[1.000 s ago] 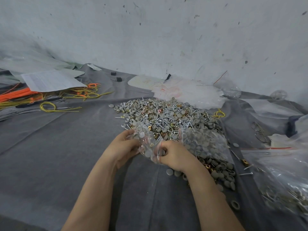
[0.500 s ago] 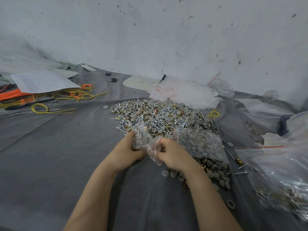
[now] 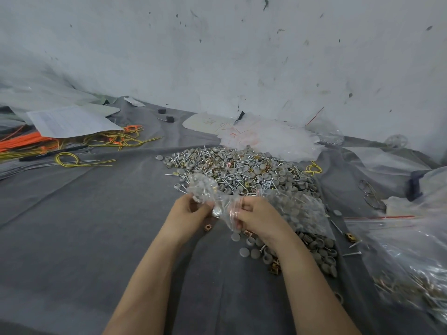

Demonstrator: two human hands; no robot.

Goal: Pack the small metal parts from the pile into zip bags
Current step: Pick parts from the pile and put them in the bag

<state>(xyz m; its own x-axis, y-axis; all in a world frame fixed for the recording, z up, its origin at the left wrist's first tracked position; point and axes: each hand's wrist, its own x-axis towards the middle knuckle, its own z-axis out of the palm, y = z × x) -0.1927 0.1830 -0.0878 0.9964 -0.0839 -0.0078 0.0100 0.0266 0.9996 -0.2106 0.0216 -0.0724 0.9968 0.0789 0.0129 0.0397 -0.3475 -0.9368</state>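
head view. small zip bag [image 3: 205,189], part filled with grey caps and screws, is held between both hands just above the bench [image 3: 96,226], at the near edge of the pile [image 3: 242,168].
left hand [image 3: 187,212]: fingers curled round the bag's loaded end.
right hand [image 3: 256,216]: fingers pinching the crumpled, red-striped end.
zip sealed or not: cannot tell, film too bunched.
handling, judged: film thin, soft and slick; contents dense for their bulk and free to shift; screw tips could pierce it if squeezed. best hold looks to be the zip strip, the stiffest part, with the belly cradled from below.
a filled bag of caps [image 3: 297,209] lies just beside the right hand. loose caps [image 3: 244,251] sit on the bench below that wrist.
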